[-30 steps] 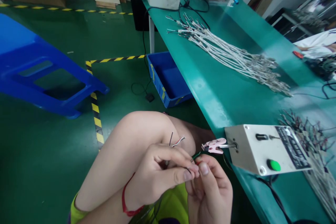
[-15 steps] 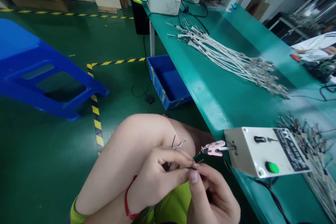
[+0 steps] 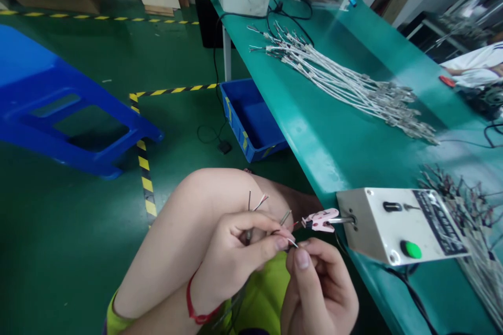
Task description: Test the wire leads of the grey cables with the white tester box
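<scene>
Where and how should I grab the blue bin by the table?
Probably by the left rim of the blue bin, reaching down from the walkway side: that long edge is exposed, while the table hides the bin's right side.

Thin black, white and red wires (image 3: 260, 202) splay above the left hand (image 3: 236, 259), their ends apart. A pale wire (image 3: 292, 243) slants down to the right hand (image 3: 322, 285); dark cable (image 3: 238, 303) hangs below the left.
</scene>
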The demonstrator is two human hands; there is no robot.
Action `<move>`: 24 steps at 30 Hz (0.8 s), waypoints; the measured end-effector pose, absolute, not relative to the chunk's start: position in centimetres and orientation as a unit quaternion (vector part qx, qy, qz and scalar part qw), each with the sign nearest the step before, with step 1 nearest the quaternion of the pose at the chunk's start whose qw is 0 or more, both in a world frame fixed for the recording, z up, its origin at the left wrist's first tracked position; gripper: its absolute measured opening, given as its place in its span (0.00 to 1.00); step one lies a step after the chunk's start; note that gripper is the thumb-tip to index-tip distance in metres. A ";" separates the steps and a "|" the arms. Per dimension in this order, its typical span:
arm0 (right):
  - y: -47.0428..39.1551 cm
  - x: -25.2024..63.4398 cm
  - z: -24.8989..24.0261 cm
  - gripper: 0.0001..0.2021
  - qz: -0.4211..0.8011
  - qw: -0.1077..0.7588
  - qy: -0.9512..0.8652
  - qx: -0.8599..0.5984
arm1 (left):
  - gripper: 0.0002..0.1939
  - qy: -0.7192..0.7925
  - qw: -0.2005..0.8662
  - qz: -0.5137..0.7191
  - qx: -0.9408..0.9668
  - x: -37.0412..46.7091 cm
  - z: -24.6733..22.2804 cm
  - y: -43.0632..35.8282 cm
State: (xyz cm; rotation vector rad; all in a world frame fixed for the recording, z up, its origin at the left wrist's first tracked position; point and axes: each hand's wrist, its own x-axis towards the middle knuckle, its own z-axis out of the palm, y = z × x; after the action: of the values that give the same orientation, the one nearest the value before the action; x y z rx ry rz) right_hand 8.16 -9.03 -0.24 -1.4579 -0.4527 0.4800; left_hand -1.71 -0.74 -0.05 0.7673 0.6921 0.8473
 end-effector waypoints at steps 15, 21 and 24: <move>-7.1 10.3 -3.0 0.18 0.384 0.761 -0.099 -0.513 | 0.08 0.363 0.708 0.440 0.417 -0.6 -0.5 -0.3; -6.7 10.2 -2.5 0.20 0.417 0.777 -0.060 -0.469 | 0.10 0.352 0.716 0.424 0.428 -0.3 -0.5 0.2; -6.7 10.4 -2.1 0.20 0.417 0.771 -0.029 -0.480 | 0.09 0.350 0.720 0.418 0.430 -0.3 -0.3 0.5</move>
State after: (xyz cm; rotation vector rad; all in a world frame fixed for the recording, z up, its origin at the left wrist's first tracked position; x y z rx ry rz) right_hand 10.42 -6.69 -2.13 -1.0407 -0.0624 0.9051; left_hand -0.30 0.50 -0.31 0.9503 0.7735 0.9236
